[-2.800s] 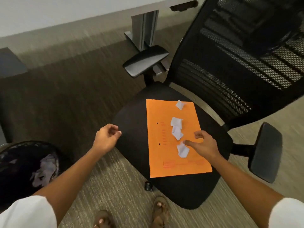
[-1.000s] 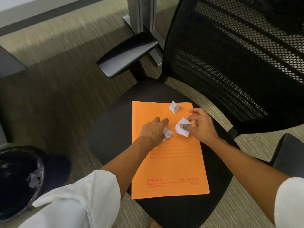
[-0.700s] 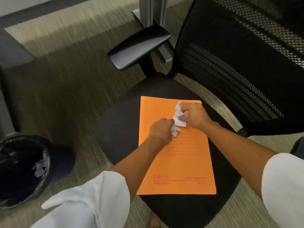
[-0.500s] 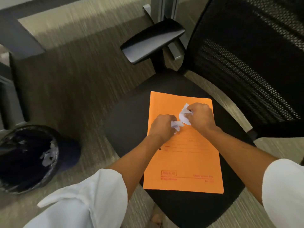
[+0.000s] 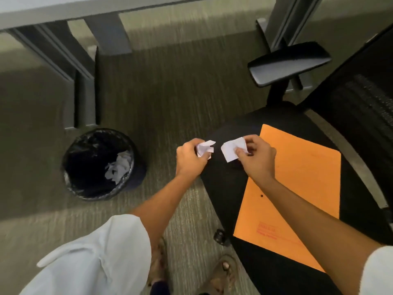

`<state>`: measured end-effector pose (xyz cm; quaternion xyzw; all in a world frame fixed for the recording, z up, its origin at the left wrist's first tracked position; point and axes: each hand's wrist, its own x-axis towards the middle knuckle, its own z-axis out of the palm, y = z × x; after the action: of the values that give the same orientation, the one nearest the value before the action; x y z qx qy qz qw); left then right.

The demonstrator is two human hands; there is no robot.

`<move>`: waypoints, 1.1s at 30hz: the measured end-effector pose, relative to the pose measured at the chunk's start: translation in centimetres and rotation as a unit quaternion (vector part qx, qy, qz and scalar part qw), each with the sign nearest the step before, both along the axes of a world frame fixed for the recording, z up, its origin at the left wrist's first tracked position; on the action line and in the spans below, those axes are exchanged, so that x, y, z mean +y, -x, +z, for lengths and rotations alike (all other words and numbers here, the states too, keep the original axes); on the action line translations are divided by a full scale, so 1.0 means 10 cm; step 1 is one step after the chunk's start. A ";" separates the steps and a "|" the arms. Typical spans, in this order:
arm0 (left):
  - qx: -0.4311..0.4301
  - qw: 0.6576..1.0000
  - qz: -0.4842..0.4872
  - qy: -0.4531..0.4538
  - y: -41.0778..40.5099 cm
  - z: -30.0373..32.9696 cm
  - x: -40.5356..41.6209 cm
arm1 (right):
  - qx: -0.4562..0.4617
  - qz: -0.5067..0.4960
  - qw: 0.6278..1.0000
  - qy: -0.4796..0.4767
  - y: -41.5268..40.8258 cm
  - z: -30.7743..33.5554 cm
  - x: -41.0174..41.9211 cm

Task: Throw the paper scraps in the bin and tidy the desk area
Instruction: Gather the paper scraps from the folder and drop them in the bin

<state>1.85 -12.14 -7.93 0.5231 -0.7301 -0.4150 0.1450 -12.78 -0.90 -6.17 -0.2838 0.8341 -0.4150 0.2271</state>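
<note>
Carpet, bin (image 5: 70,167) upright; scraps (image 5: 204,148) in both hands' grip

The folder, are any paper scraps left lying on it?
No. The folder is bare; the scraps are in the hands.

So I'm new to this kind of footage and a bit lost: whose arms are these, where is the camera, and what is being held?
There is no machine here. A person wears one wide camera on the head, looking down, so the arms you see are their own. The left hand grips crumpled paper scraps, and the right hand pinches another white scrap in its fingers. Below and to the right is a black office chair with an orange folder lying flat on its seat; no scraps show on it. To the left, on the carpet, stands a black lined bin with white paper already inside.
</note>
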 end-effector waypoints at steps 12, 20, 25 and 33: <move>-0.016 0.987 0.159 -0.003 -2.17 0.24 -0.96 | -0.061 0.148 0.987 -0.015 -1.81 0.21 -1.40; -0.011 0.971 0.232 -0.050 -3.34 0.07 -1.53 | -0.080 0.205 0.974 -0.057 -3.07 0.25 -2.24; 0.034 0.951 0.285 -0.118 -3.72 0.11 -1.92 | -0.084 0.192 0.975 -0.078 -3.50 0.16 -2.63; 0.241 0.782 0.344 -0.461 -4.06 0.06 -2.12 | -0.211 0.127 0.954 -0.171 -3.76 -0.09 -2.83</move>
<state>42.44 -33.37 -7.32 0.6266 -0.1645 -0.7376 0.1906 24.78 -29.23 -7.05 -0.2503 0.7824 -0.2845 0.4943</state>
